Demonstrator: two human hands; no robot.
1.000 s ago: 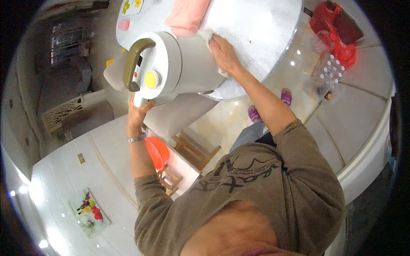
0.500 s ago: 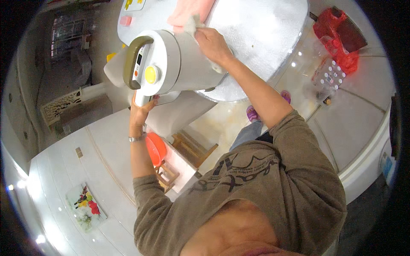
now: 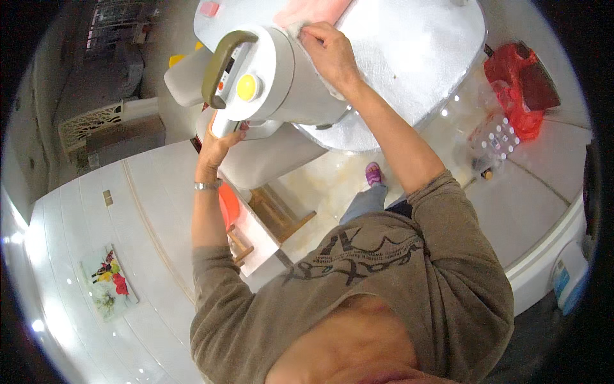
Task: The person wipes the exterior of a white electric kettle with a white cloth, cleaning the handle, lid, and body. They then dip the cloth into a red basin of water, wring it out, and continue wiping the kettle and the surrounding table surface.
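Note:
A large white thermal pot (image 3: 281, 83) with an olive handle and a yellow button lies tilted at the edge of a round white table (image 3: 416, 57). My left hand (image 3: 216, 146) grips the pot's top end from below, by the spout. A small white cloth (image 3: 295, 29) sits under my right hand (image 3: 327, 52), which presses it against the pot's upper side.
A pink cloth (image 3: 307, 9) lies on the table behind the pot. A grey chair (image 3: 268, 160) stands under the pot, with a wooden stool (image 3: 278, 217) and an orange stool (image 3: 228, 203) below. A red bag (image 3: 521, 89) and a clear plastic pack (image 3: 495, 137) lie on the floor at right.
My right hand has slid the cloth along the pot's side toward its far end. My left hand keeps its hold on the pot's top end.

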